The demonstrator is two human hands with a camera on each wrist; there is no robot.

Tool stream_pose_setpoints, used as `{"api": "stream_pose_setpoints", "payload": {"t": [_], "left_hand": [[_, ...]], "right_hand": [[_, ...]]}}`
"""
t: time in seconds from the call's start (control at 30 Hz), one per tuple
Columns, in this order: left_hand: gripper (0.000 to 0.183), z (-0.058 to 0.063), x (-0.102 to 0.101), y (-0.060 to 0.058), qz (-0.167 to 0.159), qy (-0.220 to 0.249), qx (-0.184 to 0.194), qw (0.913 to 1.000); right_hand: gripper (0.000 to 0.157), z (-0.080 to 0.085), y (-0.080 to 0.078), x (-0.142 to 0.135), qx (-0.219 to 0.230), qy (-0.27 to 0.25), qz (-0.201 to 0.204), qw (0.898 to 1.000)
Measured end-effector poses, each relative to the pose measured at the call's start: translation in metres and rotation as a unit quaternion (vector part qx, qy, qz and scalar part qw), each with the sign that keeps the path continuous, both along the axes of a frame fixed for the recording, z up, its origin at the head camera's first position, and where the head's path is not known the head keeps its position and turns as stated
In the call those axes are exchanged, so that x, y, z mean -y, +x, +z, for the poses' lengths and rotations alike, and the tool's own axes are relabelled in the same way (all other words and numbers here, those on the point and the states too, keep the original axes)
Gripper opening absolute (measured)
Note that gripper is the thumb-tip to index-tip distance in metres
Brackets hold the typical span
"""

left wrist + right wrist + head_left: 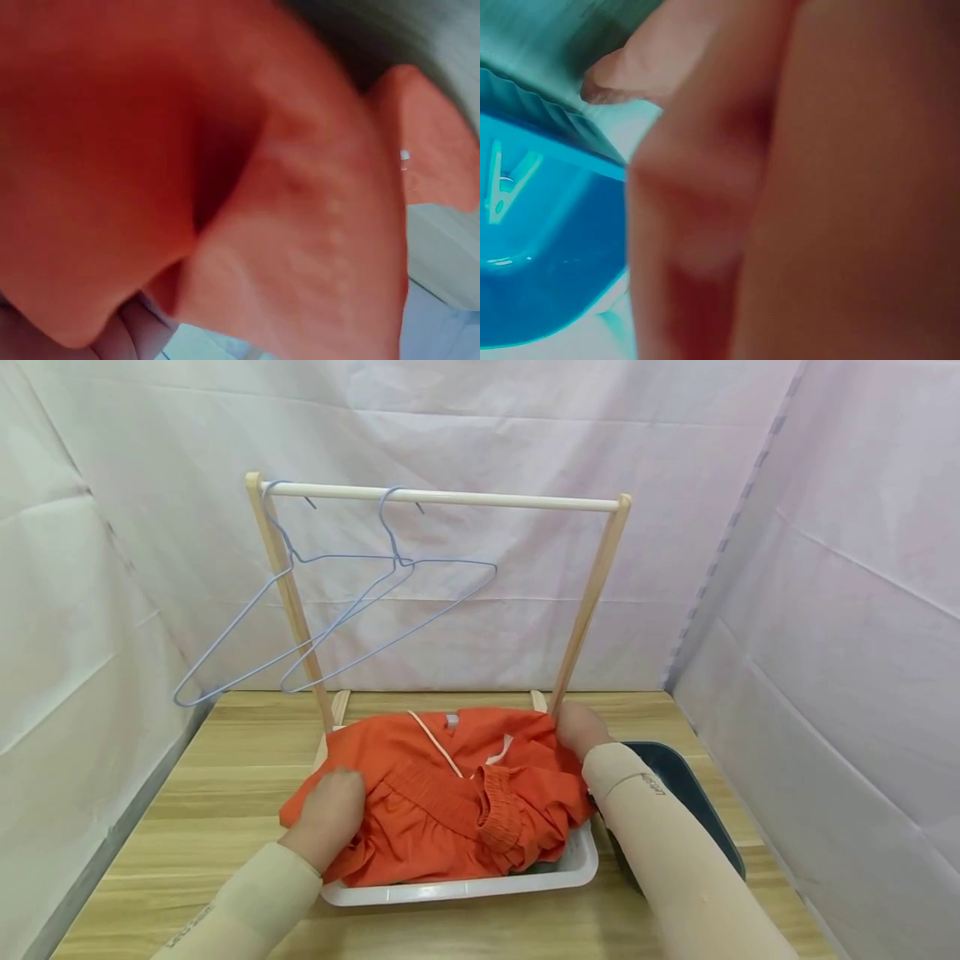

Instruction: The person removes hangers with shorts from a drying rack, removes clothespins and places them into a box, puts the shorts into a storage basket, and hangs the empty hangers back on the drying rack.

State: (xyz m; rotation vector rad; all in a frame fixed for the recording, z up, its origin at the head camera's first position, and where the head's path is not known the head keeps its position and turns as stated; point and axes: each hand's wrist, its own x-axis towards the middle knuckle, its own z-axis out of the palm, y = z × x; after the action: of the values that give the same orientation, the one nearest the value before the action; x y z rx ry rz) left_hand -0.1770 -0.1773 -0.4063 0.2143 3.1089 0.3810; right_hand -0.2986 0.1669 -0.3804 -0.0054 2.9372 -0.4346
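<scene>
A crumpled orange-red garment (435, 810) with gathered elastic bands and a pale cord lies over a white basket (465, 890). At its near left side, my left hand (333, 810) grips the cloth; in the left wrist view, curled fingers (127, 337) show below a fold of the garment (300, 225). My right hand (581, 728) holds the garment's far right edge, its fingertips hidden in the head view. Blurred cloth fills much of the right wrist view, where a digit (622, 79) pokes out at the upper left.
Behind the basket stands a wooden rack with a white rail (450, 496). Two blue wire hangers (232, 622) hang at its left. A dark blue tub (697, 802) sits under my right forearm, with a clothespin (502, 187) inside. White curtains enclose the wood-grain table (202, 777).
</scene>
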Motion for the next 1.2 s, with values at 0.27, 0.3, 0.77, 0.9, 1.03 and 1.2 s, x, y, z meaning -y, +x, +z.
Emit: {"api": "stream_pose_setpoints", "payload": {"t": [0.27, 0.3, 0.77, 0.9, 1.03, 1.2], "left_hand": [[0.016, 0.002, 0.006, -0.001, -0.009, 0.028, 0.025, 0.9993], [0.016, 0.002, 0.008, 0.0, -0.008, 0.037, 0.021, 0.9991], [0.025, 0.014, 0.006, 0.016, -0.002, 0.124, -0.02, 0.9921], [0.027, 0.016, 0.003, 0.023, -0.011, 0.132, -0.068, 0.9888], [0.03, 0.015, -0.003, 0.03, -0.042, 0.129, -0.137, 0.9813], [0.037, 0.014, -0.01, 0.038, -0.121, 0.118, -0.259, 0.951]], "right_hand": [[0.018, 0.019, 0.014, 0.004, -0.041, 0.04, 0.056, 0.997], [0.017, 0.022, 0.018, 0.006, -0.048, 0.041, 0.062, 0.996], [0.021, 0.038, 0.091, 0.037, -0.155, 0.002, 0.197, 0.968], [0.016, 0.036, 0.11, 0.039, -0.181, -0.023, 0.237, 0.954], [0.016, 0.031, 0.125, 0.037, -0.207, -0.051, 0.287, 0.934], [0.009, 0.022, 0.141, 0.035, -0.212, -0.054, 0.315, 0.923]]}}
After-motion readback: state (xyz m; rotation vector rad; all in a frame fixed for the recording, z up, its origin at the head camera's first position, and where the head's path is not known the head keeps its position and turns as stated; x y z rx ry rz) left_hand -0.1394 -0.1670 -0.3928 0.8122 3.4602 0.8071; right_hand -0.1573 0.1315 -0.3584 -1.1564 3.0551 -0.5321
